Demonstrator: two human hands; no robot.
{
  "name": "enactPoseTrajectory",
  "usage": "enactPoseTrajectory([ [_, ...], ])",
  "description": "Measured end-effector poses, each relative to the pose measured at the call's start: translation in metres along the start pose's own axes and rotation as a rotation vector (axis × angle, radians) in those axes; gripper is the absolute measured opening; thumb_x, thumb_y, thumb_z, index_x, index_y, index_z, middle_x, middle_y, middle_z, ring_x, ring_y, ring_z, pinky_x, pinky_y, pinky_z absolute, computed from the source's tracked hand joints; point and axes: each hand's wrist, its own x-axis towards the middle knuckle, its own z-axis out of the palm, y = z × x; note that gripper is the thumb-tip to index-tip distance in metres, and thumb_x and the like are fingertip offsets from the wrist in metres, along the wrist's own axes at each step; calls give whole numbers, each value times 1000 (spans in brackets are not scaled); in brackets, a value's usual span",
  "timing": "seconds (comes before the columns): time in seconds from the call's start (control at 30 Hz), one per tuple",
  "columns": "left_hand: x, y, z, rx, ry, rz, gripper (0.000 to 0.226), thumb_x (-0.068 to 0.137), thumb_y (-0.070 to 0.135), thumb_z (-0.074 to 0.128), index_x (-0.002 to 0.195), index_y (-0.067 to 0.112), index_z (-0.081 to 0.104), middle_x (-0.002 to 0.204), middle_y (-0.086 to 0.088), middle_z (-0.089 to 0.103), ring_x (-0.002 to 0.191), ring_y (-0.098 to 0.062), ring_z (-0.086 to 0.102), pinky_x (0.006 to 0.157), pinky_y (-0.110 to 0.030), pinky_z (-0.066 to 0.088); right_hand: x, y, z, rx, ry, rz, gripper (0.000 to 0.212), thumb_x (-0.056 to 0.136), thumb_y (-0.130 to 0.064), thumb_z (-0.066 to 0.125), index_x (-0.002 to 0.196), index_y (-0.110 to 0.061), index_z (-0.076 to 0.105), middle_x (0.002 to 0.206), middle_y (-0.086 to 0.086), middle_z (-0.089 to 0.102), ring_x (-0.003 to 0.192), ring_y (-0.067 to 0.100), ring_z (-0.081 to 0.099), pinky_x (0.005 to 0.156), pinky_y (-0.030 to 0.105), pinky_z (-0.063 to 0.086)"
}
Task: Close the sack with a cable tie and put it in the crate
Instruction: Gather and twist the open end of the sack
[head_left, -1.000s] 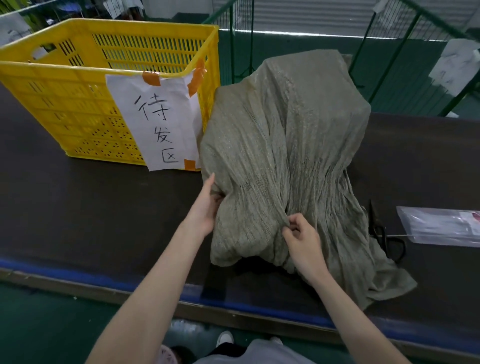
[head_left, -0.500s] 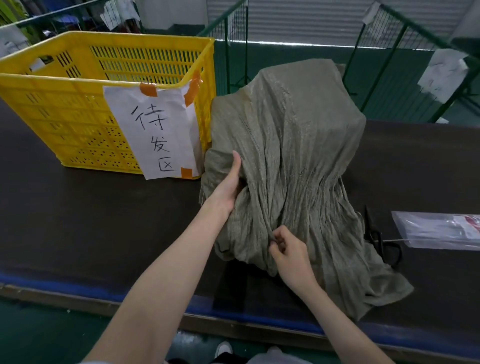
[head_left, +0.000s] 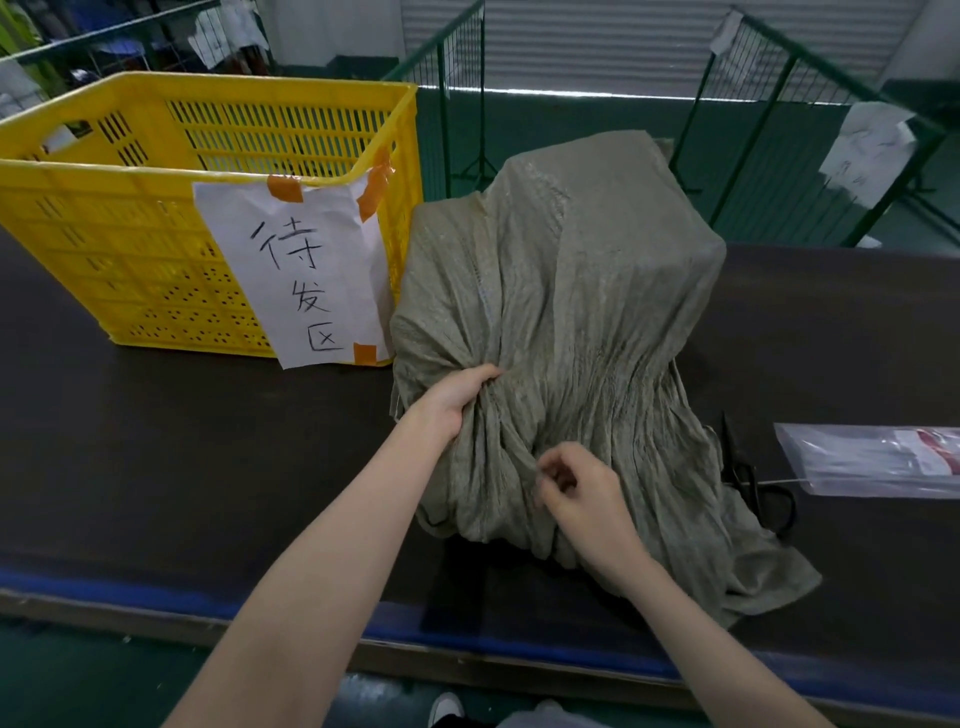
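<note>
The left hand (head_left: 457, 397) has slid down the sack (head_left: 561, 322) since half a second ago, from lying flat and open against its left flank to closing on a fistful of gathered cloth lower on that side. The right hand (head_left: 582, 499) has stayed low at the front of the sack, below and to the right of the left hand, with thumb and fingers curled narrowly and pinching the pleated cloth; whether it also holds something thin there cannot be told. The sack is grey-green, bulging at the top and crumpled into folds around both hands, and stands on the dark bench (head_left: 156, 441) with its loose end spread out on the bench to the right of the right hand. Beyond and to the left of the left hand stands the yellow crate (head_left: 130, 234), just beside the sack, with a handwritten paper sign (head_left: 301, 275) taped to its near wall. Further right of the right hand lie black scissors (head_left: 753, 478) and a clear plastic bag (head_left: 872, 460).
</note>
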Motion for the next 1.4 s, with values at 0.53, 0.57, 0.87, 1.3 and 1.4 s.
enactPoseTrajectory([
  [0.53, 2, -20, -8, -26, 4, 64, 48, 91, 37, 60, 131, 11, 55, 126, -13, 62, 112, -26, 59, 98, -37, 46, 69, -1, -1, 212, 15, 384, 58, 76, -40, 73, 122, -13, 50, 119, 5, 57, 109, 19, 55, 98, 38, 46],
  [0.57, 1, -22, -7, -17, -7, 62, 47, 91, 39, 59, 129, 12, 57, 123, -12, 63, 110, -25, 60, 97, -37, 47, 69, 0, 2, 208, 12, 388, 54, 77, -39, 73, 119, -12, 52, 115, 5, 59, 107, 20, 57, 96, 38, 47],
  [0.87, -12, -56, -6, 98, 205, 288, 88, 80, 73, 45, 145, 14, 38, 140, 0, 50, 125, -18, 49, 110, -39, 37, 54, 12, 3, 205, 134, 351, 12, 81, -10, 61, 89, -4, 55, 82, 9, 58, 84, 32, 57, 70, 33, 40],
  [1.3, -33, -87, -22, 130, 190, 324, 44, 100, 44, 38, 127, 17, 60, 120, 3, 66, 111, -11, 60, 105, -31, 41, 46, 13, 3, 237, 120, 322, 9, 89, -8, 53, 96, -6, 48, 81, 3, 45, 69, 13, 40, 59, 24, 34],
  [1.4, -30, -71, -34, 11, 85, 132, 46, 92, 48, 52, 124, 16, 61, 115, -2, 68, 108, -17, 61, 99, -34, 44, 44, 15, 1, 250, 123, 321, 8, 89, -9, 53, 96, -6, 49, 83, 6, 49, 72, 15, 44, 59, 27, 35],
])
